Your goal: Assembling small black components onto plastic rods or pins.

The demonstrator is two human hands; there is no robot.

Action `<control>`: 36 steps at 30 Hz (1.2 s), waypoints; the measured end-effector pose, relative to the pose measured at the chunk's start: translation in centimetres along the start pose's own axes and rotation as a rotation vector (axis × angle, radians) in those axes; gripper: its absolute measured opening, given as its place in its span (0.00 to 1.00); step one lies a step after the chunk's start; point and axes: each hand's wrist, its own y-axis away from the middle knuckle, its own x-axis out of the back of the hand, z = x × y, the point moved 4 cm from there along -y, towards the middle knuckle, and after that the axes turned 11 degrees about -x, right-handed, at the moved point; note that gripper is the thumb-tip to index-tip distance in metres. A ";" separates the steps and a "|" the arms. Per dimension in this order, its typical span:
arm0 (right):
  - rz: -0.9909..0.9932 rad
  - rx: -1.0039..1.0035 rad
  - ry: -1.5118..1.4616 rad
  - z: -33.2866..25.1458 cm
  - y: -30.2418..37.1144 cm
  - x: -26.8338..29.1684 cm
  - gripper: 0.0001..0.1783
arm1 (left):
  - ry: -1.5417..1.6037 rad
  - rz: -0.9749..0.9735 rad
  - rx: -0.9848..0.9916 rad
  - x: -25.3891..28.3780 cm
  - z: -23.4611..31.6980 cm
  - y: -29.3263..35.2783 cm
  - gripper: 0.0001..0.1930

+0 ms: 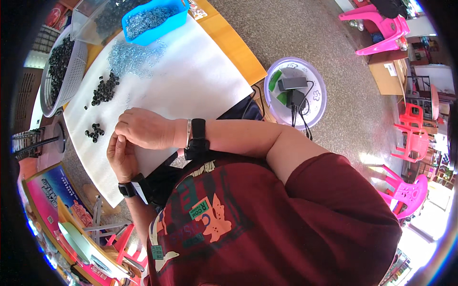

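Observation:
Over the white sheet on the table (205, 71), my left hand (123, 157) and my right hand (145, 127) meet fingertip to fingertip. Both are closed in a pinch, and whatever lies between the fingers is hidden. Just left of them is a small group of black round parts (95, 133). A larger heap of the same black parts (104, 90) lies farther off. Beyond that spreads a pile of small clear rings (131, 57). A blue plastic tray (155, 32) at the far side holds more clear rings.
A pale perforated basket (78, 59) full of black parts stands at the far left, beside a clear plastic box (88, 21). On the floor to the right sits a lilac basin (321, 102) with black power adapters and cords. Pink chairs (372, 26) stand farther right.

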 end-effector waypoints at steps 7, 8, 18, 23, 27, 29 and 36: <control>0.021 -0.043 -0.004 0.2 0.0 -0.1 0.04 | -0.032 -0.013 0.045 0.4 -0.2 -0.2 0.19; 0.030 -0.041 0.005 0.1 0.1 -0.1 0.04 | -0.045 0.000 0.045 0.4 -0.1 -0.1 0.19; 0.035 -0.068 0.017 -0.1 0.3 -0.1 0.05 | -0.083 -0.045 0.050 0.7 -0.2 -0.2 0.17; 0.021 -0.074 0.012 0.1 0.6 -0.4 0.07 | -0.086 0.019 0.062 0.2 -0.1 0.1 0.17; -0.010 -0.112 0.050 -0.1 0.6 0.4 0.08 | -0.060 0.038 0.069 -0.2 -0.1 0.0 0.19; -0.033 -0.105 0.072 -0.3 0.2 0.7 0.09 | -0.048 0.016 0.064 -0.9 0.3 -0.1 0.19; -0.080 -0.222 0.040 0.5 -0.6 1.2 0.07 | -0.048 -0.019 0.056 -1.8 0.8 0.1 0.23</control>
